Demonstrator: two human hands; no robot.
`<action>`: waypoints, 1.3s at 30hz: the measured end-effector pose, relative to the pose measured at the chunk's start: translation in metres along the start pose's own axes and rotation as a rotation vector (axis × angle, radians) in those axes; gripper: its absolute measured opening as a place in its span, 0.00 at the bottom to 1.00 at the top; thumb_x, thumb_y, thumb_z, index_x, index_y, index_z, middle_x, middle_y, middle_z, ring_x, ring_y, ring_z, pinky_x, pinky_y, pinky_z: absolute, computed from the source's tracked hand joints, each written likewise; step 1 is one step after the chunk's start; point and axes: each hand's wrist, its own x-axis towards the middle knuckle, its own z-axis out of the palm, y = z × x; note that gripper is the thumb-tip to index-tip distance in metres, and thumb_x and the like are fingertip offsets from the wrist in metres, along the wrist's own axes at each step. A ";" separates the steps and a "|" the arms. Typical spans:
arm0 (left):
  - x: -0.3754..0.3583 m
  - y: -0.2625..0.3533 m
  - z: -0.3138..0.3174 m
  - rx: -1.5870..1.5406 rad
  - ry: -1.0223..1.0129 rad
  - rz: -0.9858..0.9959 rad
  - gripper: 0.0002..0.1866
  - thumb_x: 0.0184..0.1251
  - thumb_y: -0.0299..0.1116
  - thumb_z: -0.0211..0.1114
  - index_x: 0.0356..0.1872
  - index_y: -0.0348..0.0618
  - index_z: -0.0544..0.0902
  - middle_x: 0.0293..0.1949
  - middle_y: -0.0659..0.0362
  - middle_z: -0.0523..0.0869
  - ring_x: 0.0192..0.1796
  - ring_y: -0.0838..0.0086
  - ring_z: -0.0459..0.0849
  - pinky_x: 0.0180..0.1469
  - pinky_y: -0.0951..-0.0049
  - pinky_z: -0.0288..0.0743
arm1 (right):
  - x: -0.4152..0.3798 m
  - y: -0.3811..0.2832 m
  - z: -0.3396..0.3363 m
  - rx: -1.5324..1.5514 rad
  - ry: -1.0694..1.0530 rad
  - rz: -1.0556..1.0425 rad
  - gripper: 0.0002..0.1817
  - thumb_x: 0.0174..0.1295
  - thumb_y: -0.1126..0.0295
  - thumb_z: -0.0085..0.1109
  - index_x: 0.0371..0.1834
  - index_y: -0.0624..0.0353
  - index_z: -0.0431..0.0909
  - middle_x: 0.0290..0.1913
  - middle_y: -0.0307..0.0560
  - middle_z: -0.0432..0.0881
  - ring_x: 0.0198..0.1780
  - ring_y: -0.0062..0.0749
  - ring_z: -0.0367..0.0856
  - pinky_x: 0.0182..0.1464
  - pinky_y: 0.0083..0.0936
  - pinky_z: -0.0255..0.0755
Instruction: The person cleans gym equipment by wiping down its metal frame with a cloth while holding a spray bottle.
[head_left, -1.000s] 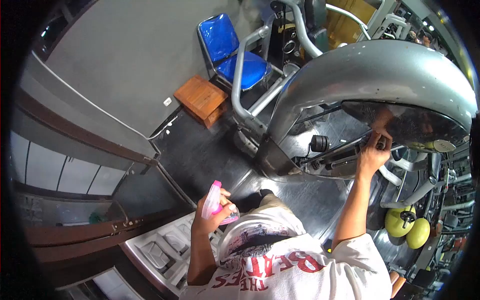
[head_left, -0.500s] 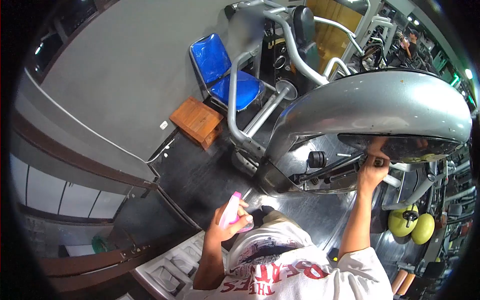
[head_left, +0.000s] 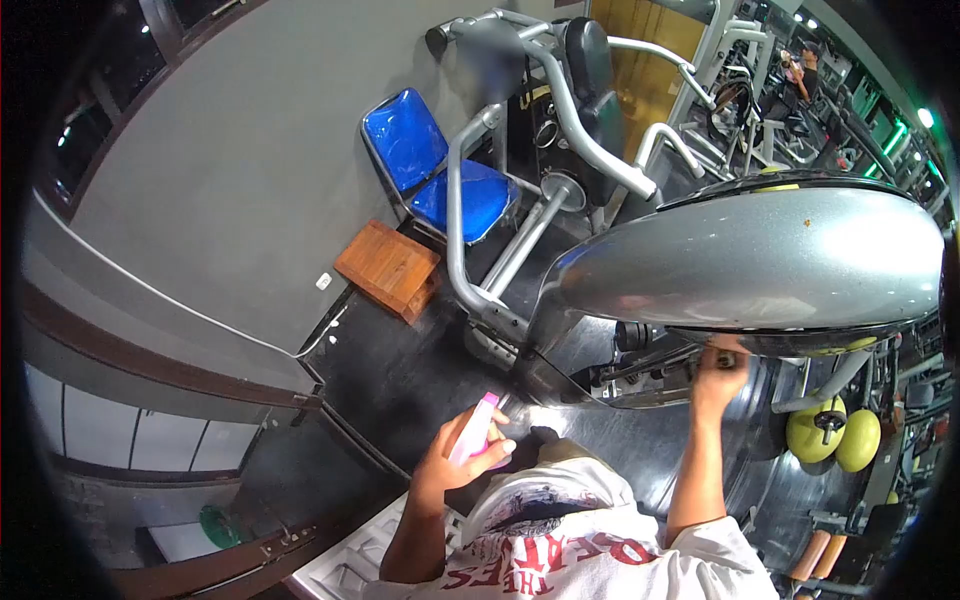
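A pink-and-white spray bottle [head_left: 473, 432] is gripped in my left hand [head_left: 452, 455], held upright in front of my shirt with its pink top pointing up and away. My right hand [head_left: 718, 382] reaches forward under the rounded silver housing [head_left: 760, 255] of a large exercise machine. Its fingers are curled around something small and dark, partly hidden by the housing's lower edge; I cannot tell what it is. Just left of that hand are the machine's dark bars and a black ribbed cylinder [head_left: 632, 336].
A blue chair [head_left: 460, 200] and a wooden step box [head_left: 385, 268] stand by the grey wall. Behind the housing is another grey-framed machine [head_left: 565, 110]. Yellow-green balls [head_left: 815, 435] lie at right. A person [head_left: 803, 75] is far back among equipment. A white slatted surface [head_left: 350, 550] is beside my left arm.
My right hand has shifted left and slightly down in view, still curled under the housing. My left hand keeps hold of the spray bottle. The camera view has tilted, so the housing appears lower.
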 end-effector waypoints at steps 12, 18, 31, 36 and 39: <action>0.005 -0.001 0.005 -0.034 0.008 -0.036 0.15 0.59 0.24 0.73 0.45 0.34 0.80 0.27 0.58 0.85 0.31 0.77 0.85 0.37 0.74 0.78 | -0.040 0.058 0.022 -0.041 -0.214 0.084 0.10 0.59 0.75 0.70 0.39 0.62 0.78 0.41 0.47 0.81 0.44 0.35 0.78 0.49 0.26 0.71; -0.013 -0.017 -0.008 0.109 0.073 0.108 0.16 0.58 0.25 0.73 0.46 0.34 0.79 0.26 0.58 0.84 0.30 0.75 0.85 0.39 0.72 0.78 | 0.001 0.024 -0.015 -0.018 -0.154 0.110 0.11 0.60 0.74 0.69 0.43 0.62 0.78 0.39 0.44 0.81 0.43 0.28 0.77 0.51 0.25 0.70; -0.097 -0.034 -0.032 -0.133 0.374 -0.208 0.16 0.59 0.22 0.73 0.47 0.37 0.79 0.29 0.65 0.82 0.34 0.81 0.81 0.42 0.75 0.76 | -0.129 0.022 0.033 0.442 -0.608 1.005 0.18 0.69 0.52 0.61 0.37 0.57 0.80 0.30 0.42 0.83 0.31 0.24 0.82 0.37 0.24 0.77; -0.096 -0.044 -0.042 -0.246 0.433 -0.264 0.18 0.63 0.24 0.69 0.54 0.38 0.77 0.30 0.62 0.81 0.36 0.78 0.84 0.42 0.74 0.77 | -0.179 -0.016 0.099 0.926 -0.992 1.535 0.14 0.66 0.61 0.58 0.44 0.61 0.79 0.38 0.48 0.84 0.36 0.35 0.83 0.38 0.32 0.79; -0.088 -0.061 -0.050 -0.392 0.440 -0.207 0.20 0.66 0.24 0.66 0.58 0.38 0.73 0.31 0.61 0.80 0.37 0.75 0.85 0.42 0.72 0.78 | -0.191 -0.026 0.142 0.801 -1.261 1.417 0.14 0.63 0.69 0.57 0.48 0.65 0.76 0.40 0.54 0.84 0.40 0.38 0.86 0.42 0.30 0.82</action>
